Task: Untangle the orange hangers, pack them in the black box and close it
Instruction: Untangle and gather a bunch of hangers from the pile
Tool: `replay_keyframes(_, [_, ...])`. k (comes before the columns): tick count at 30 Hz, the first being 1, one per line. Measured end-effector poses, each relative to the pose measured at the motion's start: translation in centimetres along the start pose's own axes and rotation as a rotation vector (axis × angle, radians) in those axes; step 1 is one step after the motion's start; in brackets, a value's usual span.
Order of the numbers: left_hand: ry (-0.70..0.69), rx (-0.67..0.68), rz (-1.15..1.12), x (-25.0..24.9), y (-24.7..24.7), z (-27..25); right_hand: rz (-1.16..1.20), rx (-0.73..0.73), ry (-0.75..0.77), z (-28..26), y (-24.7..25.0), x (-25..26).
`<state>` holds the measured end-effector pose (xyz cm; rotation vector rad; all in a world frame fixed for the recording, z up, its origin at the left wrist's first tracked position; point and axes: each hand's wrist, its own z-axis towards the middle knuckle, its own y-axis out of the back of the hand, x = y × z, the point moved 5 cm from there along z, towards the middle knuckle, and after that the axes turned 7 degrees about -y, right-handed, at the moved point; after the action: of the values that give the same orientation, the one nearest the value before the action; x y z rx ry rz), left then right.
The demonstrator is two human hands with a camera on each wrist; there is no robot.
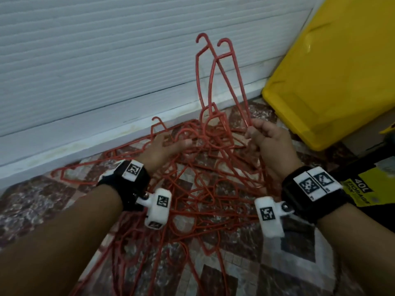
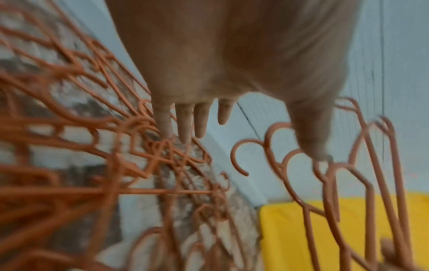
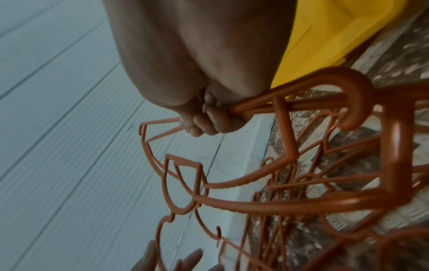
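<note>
A tangled heap of orange hangers (image 1: 192,189) lies on the patterned floor between my arms. My right hand (image 1: 265,137) grips the bottom bars of two orange hangers (image 1: 218,77) and holds them upright, hooks up against the white wall. The right wrist view shows its fingers (image 3: 209,124) curled round those bars. My left hand (image 1: 164,146) hovers over the heap with fingers spread and straight, holding nothing; in the left wrist view the fingers (image 2: 185,121) point down at the tangle (image 2: 69,146). The black box (image 1: 367,189) peeks in at the right edge.
A large yellow lid (image 1: 333,67) leans at the right, above the black box's yellow 40L label (image 1: 361,191). A white panelled wall (image 1: 96,60) with a white skirting runs along the back. Mosaic floor (image 1: 299,263) shows at the front right.
</note>
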<state>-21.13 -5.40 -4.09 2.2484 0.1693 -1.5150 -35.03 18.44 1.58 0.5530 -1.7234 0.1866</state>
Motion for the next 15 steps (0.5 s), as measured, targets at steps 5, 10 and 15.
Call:
replay_keyframes(5, [-0.050,0.153,-0.414,-3.2,-3.1,0.2,0.238,0.053,-0.050,0.7,0.1,0.7])
replay_keyframes(10, [-0.176,-0.017,-0.470,-5.8,-1.2,1.4,0.083,-0.001,0.043,0.6,0.7,0.4])
replay_keyframes(15, [-0.314,-0.011,-0.375,-8.1,-0.3,0.7,-0.108,0.052,-0.020,-0.6,-1.5,-2.2])
